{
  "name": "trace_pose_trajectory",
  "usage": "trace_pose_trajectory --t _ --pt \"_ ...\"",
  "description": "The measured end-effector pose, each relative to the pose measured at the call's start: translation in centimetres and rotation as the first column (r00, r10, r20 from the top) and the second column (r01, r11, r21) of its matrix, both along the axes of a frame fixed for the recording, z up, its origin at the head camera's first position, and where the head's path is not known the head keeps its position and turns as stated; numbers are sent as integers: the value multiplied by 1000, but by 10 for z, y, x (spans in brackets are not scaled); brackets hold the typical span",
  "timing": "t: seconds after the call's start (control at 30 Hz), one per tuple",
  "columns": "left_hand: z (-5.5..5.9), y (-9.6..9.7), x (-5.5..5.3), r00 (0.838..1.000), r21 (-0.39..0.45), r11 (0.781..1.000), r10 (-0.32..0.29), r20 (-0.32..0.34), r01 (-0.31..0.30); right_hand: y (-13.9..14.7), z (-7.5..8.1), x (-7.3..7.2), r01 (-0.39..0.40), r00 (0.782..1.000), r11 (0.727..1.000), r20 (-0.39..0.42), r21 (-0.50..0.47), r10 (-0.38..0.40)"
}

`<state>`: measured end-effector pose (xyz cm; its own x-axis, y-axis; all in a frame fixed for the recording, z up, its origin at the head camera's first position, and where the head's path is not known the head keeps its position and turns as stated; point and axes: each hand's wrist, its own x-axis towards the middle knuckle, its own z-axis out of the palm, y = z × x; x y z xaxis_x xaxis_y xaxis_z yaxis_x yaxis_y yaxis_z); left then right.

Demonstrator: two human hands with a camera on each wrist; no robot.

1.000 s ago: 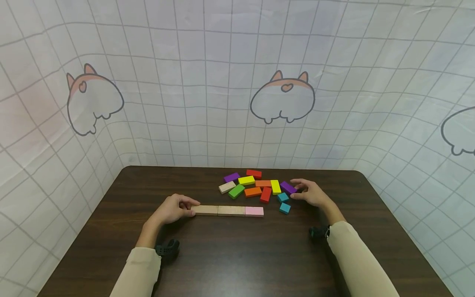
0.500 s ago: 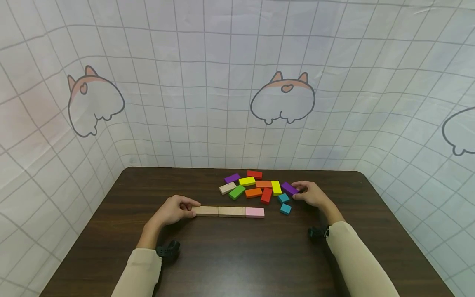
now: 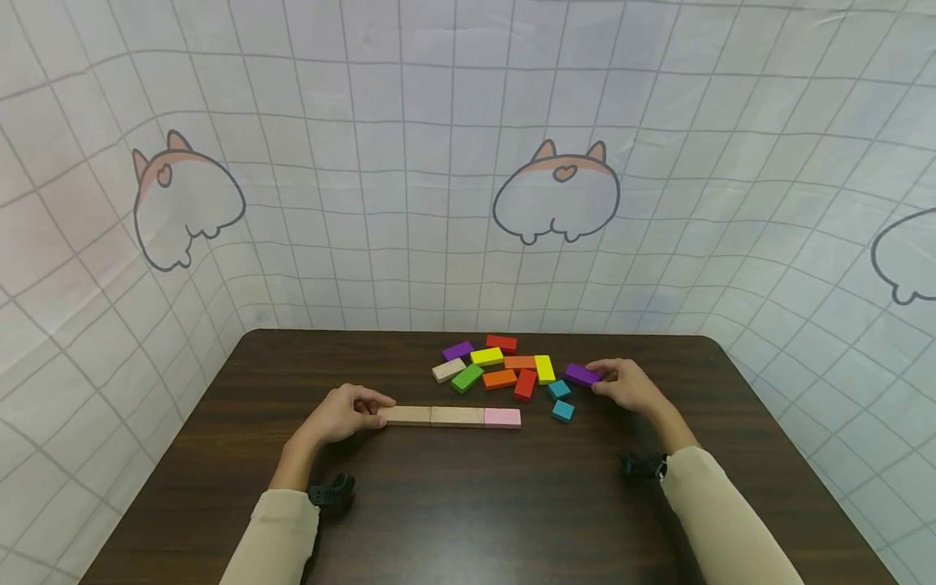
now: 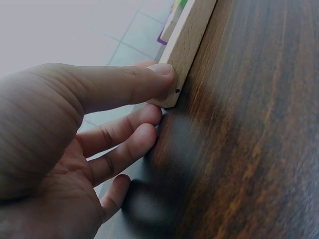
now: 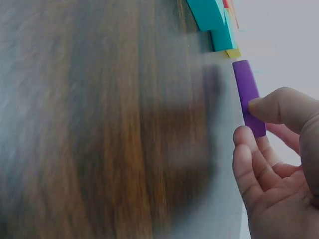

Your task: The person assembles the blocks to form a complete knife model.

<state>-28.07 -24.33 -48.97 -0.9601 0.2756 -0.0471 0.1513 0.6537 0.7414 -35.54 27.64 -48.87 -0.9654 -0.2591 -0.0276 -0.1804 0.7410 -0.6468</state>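
My left hand point(image 3: 344, 413) pinches the left end of a wooden block point(image 3: 409, 417) on the tabletop point(image 3: 468, 504); my right hand point(image 3: 630, 384) pinches a purple block point(image 3: 582, 375) near two blue blocks point(image 3: 562, 412).

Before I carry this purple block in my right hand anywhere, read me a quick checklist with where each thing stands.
1. Purple block pinched by the right hand: ok, the thumb is pressed on its side.
2. Purple block apart from the nearest blue block: ok, a gap shows in the right wrist view.
3. Purple block fully off the table: cannot tell.
4. Left hand holding the end of the left wooden block: ok.
5. Pink block in line with the wooden row: ok, no visible gap.
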Motion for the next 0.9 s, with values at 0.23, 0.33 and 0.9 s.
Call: trace_pose_trajectory --t 0.23,0.33,0.9 --pt "0 0 0 1000 1 1000 -3 -1 3 7 9 15 -76 995 995 -66 -59 72" --pt "0 0 -1 1000 1 1000 -3 -3 3 6 15 23 -115 992 990 -67 -87 109" --pt "-2 -1 -1 1000 2 1000 4 3 -4 -19 13 63 -443 893 884 8 -150 449"
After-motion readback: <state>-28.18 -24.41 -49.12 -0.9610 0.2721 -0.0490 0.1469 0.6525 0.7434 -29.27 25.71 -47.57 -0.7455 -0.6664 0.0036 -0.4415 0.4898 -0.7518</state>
